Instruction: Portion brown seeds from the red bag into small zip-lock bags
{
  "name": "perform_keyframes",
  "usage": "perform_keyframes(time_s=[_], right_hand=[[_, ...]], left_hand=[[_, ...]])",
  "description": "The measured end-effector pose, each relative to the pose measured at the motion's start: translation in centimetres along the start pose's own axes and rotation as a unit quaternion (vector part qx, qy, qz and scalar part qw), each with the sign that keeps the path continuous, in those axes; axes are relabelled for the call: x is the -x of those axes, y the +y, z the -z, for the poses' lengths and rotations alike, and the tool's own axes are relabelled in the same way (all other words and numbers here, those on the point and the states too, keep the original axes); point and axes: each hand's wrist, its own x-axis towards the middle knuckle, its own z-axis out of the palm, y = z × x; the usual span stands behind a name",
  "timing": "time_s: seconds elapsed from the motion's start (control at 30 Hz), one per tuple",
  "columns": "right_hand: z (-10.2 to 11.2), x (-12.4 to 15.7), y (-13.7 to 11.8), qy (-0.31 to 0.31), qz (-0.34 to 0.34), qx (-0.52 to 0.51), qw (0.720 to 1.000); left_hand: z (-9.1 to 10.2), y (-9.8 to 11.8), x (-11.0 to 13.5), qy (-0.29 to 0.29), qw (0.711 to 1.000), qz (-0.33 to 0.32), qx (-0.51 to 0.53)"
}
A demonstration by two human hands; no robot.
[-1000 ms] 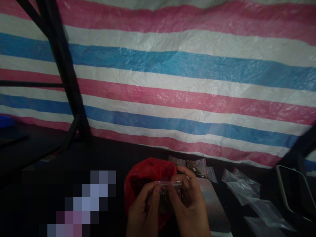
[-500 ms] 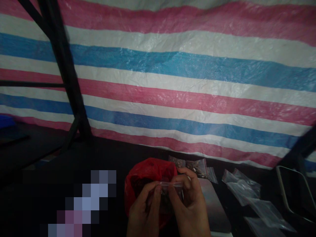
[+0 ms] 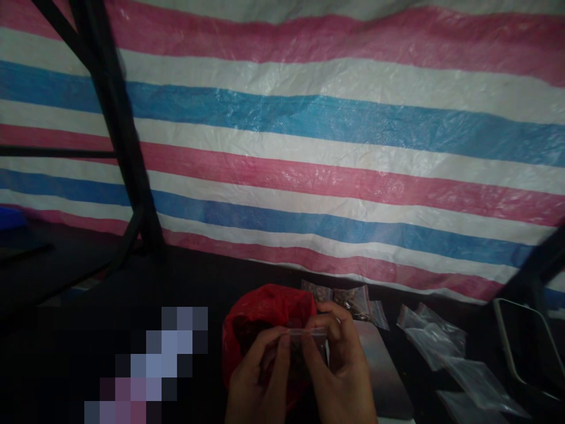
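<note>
Both hands meet low in the head view: left hand (image 3: 258, 380) and right hand (image 3: 339, 368) each pinch the top edge of a small clear bag (image 3: 309, 340) between thumb and fingertips, fingers curled close, just in front of the red bag (image 3: 265, 309). I judge the little bag light, limp and slick, so I would grip it at the stiffer mouth strip. Filled packets (image 3: 351, 297) lie behind, empty clear bags (image 3: 441, 341) to the right, striped tarp (image 3: 309, 147) beyond
</note>
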Motion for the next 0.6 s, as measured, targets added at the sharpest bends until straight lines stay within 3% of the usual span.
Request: perform_keyframes(time_s=[0.17,0.33,0.6], right_hand=[[-1.0,0.4,-0.1,0.036,-0.019,-0.048,0.998],[-1.0,0.4,0.3,0.002,-0.031,-0.051,0.998],[-1.4,0.6,-0.3,0.031,-0.032,-0.052,0.998]], left_hand=[[-0.4,0.2,0.1,0.01,1.0,-0.009,-0.002],[-0.1,-0.2,-0.1,-0.01,0.999,-0.032,-0.018],[-0.1,-0.4,0.1,0.003,0.999,-0.031,-0.012]])
